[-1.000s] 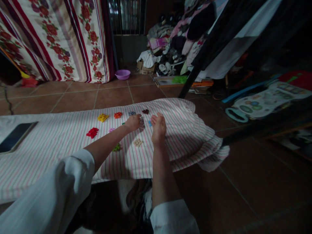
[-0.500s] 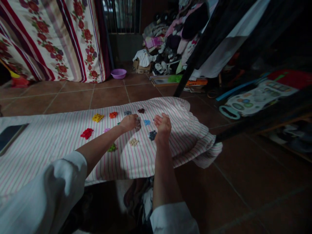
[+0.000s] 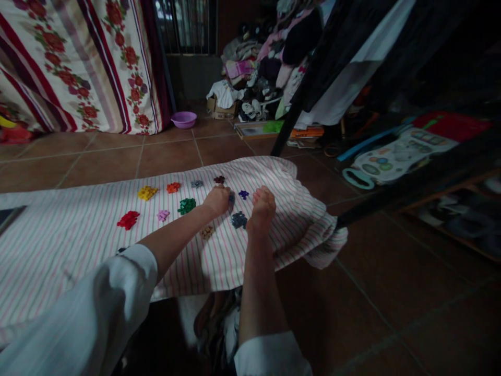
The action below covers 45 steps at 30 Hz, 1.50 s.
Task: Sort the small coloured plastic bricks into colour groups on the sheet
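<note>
My left hand (image 3: 217, 201) reaches over the striped cloth, its fingertips pressed together beside small blue pieces (image 3: 231, 197) that it partly covers. What it pinches is too small to tell. To its right, my right hand (image 3: 263, 207) hovers with curled fingers; its contents cannot be made out. Between the hands lies a dark blue pile (image 3: 243, 194), with dark grey pieces (image 3: 238, 220) below it. Around my left hand are green (image 3: 187, 206), brown (image 3: 219, 179), grey (image 3: 197, 184) and beige (image 3: 206, 232) piles. Farther left are orange (image 3: 173, 187), yellow (image 3: 147, 192), pink (image 3: 163, 214) and red (image 3: 128, 220) piles.
The striped cloth (image 3: 90, 235) covers the work surface, with a dark flat object (image 3: 8, 216) at its left edge. A dark pole (image 3: 287, 125) rises behind. On the tiled floor are a purple basin (image 3: 183, 119), heaped clothes (image 3: 250, 68) and a toy panel (image 3: 395, 156).
My left hand has moved right, uncovering the green pile and partly covering the blue pieces. My right hand's fingers have curled in. The dark blue pile now shows, and the view has shifted slightly.
</note>
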### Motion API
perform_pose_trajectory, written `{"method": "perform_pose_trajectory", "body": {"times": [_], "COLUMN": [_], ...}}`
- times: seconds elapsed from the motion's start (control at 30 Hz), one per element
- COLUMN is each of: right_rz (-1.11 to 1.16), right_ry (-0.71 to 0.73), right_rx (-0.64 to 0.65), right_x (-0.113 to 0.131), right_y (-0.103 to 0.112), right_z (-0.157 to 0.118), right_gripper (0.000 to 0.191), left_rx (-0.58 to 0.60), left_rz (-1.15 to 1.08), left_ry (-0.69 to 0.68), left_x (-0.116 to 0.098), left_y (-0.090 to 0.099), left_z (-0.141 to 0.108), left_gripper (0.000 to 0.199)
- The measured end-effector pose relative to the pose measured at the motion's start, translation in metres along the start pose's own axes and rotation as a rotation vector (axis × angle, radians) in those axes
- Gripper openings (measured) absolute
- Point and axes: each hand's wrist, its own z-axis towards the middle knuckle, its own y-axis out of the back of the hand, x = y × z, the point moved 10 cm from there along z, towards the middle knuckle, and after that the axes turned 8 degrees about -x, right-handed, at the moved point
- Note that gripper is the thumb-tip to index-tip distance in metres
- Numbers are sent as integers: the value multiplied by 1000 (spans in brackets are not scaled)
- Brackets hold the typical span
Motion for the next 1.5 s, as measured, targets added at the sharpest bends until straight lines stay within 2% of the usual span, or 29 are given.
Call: {"method": "perform_pose_trajectory", "body": {"times": [0.1,0.23,0.43,0.83,1.1,1.27,1.5], "right_rz": [-3,-22,-4,29,54,100,112], "right_ry": [-50,-44,-67,-90,-106,-132,-152], "right_rx": [-63,-46,-9,-33,-34,-49,-49], "right_x": [-4,-3,-2,0,0,-3,-4], "right_y": [6,2,1,6,5,5,3], "right_z": [3,3,1,1,0,1,0], "right_gripper": [42,43,47,43,41,36,33], "left_rx": [20,44,41,23,9,32,72], "left_rz": [21,24,17,30,51,106,92], "left_ry": [-12,-46,-51,-28,-44,-65,-146], "left_x": [-6,-10,-12,-3,-18,-20,-26], "left_y": [-6,-9,-7,-2,3,-4,-13], "left_z": [4,8,9,6,-4,-4,5], "left_gripper": [30,23,26,29,30,38,25]}}
